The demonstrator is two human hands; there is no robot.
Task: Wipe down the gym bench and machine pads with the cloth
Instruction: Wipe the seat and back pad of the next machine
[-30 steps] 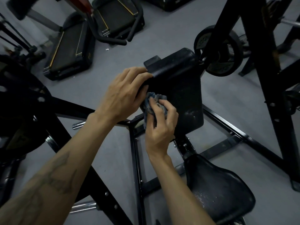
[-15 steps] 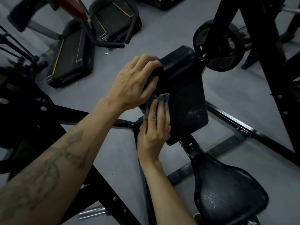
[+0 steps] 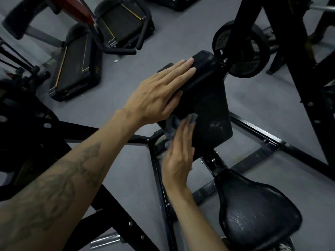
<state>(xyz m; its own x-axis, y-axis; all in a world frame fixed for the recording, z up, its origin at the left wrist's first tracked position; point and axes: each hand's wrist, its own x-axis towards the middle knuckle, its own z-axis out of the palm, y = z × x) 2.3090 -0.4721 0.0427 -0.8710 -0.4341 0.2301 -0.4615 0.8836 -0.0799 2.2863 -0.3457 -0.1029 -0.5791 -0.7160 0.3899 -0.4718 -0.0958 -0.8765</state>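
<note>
The blue-grey cloth (image 3: 173, 126) is lying bunched against the near left edge of the black arm pad (image 3: 206, 105), and the right hand (image 3: 178, 160) is pressing it there, its grip released rather than clenched: the fingers are lying nearly straight and together over the cloth, with folds of fabric showing above the fingertips and beside the thumb side of the hand. The hand is blurred, so how much of the cloth it is covering is hard to tell. The right forearm is rising from the bottom of the view, wrist straight, palm facing the pad. The left hand (image 3: 159, 93) is resting flat on the pad's far upper corner, grip also released, fingers extended side by side over the rounded top edge and the thumb tucked along the pad's face just above the cloth. The left forearm is crossing in from the lower left and is showing a dark tattoo along its length. The pad is sitting tilted on a black steel frame (image 3: 157, 160), with the black saddle-shaped seat (image 3: 257, 214) below it to the right, its surface scuffed pale. A weight plate (image 3: 241, 53) is hanging just beyond the pad's top; it is carrying raised markings, but they are too dim to read. Folded treadmills (image 3: 74, 69) are lying on the grey floor (image 3: 137, 73) beyond.
</note>
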